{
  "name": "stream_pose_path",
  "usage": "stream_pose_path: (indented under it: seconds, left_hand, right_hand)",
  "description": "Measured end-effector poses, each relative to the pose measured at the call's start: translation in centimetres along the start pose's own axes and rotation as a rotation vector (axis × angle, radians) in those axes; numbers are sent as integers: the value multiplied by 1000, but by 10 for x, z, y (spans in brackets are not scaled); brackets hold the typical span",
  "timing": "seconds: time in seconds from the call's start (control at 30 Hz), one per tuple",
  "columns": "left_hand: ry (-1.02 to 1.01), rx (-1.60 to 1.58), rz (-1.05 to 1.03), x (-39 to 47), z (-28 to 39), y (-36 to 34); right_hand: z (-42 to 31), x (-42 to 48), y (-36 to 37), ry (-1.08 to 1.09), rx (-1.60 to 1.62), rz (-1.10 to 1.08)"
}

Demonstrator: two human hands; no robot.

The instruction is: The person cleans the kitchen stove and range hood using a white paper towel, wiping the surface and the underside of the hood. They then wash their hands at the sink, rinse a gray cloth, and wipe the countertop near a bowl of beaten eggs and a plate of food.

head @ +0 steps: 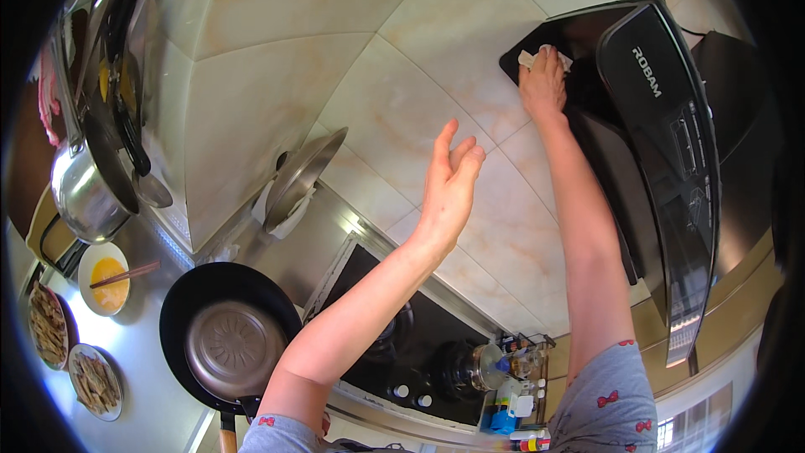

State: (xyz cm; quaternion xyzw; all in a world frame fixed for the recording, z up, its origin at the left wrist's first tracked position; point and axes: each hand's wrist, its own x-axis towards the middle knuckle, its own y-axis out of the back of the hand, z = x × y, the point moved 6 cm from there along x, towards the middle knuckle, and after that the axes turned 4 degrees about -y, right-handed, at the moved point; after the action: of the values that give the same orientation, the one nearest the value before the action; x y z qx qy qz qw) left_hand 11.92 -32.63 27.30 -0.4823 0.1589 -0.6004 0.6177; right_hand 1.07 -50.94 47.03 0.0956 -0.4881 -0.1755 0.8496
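My right hand (543,85) presses a crumpled white cloth or tissue (555,58) against the dark side panel of a black Robam range hood (666,132) at the upper right. The cloth shows around my fingertips. My left hand (451,192) is raised in front of the tiled wall (402,107), fingers apart and bent, with nothing in it. Below my left forearm lies the black gas cooktop (427,346). A large black frying pan (233,333) with a wooden handle is at the lower left of that forearm.
On the steel counter (151,390) stand a bowl of beaten egg (110,280) with chopsticks and two plates of food (95,384). A saucepan (91,185) and utensils hang at the left. A metal lid (305,179) leans by the wall. Bottles (512,402) stand beside the cooktop.
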Motion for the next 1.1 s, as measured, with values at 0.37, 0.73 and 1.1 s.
stream_pose_path:
  seconds: [0.37,0.73,1.1]
  left_hand:
    - [23,-50,-9,8,-14,17]
    - [8,-66,-29,8,-3,20]
    - [-42,-43,-4,7,20,37]
  right_hand:
    - [11,11,-6,185,-407,345]
    - [-22,38,6,156,-100,19]
    - [20,35,-16,-374,-30,-519]
